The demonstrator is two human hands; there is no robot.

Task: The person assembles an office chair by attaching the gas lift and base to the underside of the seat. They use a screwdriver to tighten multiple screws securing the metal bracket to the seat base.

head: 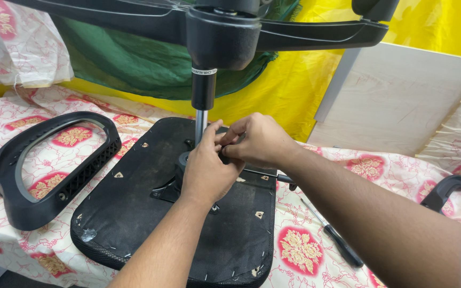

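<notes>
Pinching at the base of the shiny metal gas-lift column (201, 124), both hands work where it enters the black mechanism plate (173, 186) on the upturned black fabric-covered chair seat (134, 208). Left hand (206, 170) curls partly closed, thumb up against the column; right hand (257, 141) is bunched, fingertips pressed together on something small, hidden from view. Doing this well likely means keeping the column straight and the grip low and steady. Black plastic five-star base (220, 29) overhangs the hands and crowds headroom. Black plastic armrest loop (44, 170) lies left on the red-floral white cloth (300, 248); black-handled screwdriver (337, 242) lies right, near the forearm; pale wooden board (396, 98) leans behind.
</notes>
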